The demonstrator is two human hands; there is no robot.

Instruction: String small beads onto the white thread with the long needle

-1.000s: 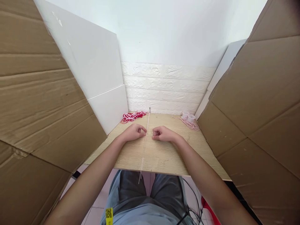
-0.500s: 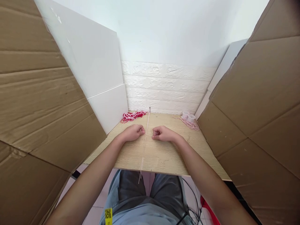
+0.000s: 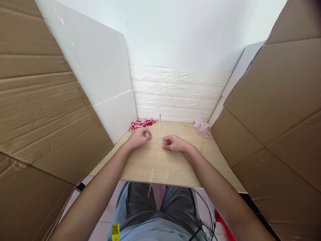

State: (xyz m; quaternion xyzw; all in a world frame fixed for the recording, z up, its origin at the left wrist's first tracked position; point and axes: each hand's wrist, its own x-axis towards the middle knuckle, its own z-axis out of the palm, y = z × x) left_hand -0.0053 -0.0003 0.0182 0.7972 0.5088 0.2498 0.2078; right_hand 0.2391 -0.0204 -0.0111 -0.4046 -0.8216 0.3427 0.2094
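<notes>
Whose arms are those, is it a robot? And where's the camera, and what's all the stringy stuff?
No robot here! These are a person's bare left hand and right hand. The camera sits on that person's head, looking forward and down, so you see what's in front of them.

On the pale wooden tabletop, a thin, whitish cord runs between the hands, from a small dark peg at the back to loose ends past the front edge. Back left is a tangled red-and-white string heap; back right, a pink-and-white string bundle beside two small clear plastic cups.

Both hands have curled fingers. Any thread they pinch is too fine for me to tell.
</notes>
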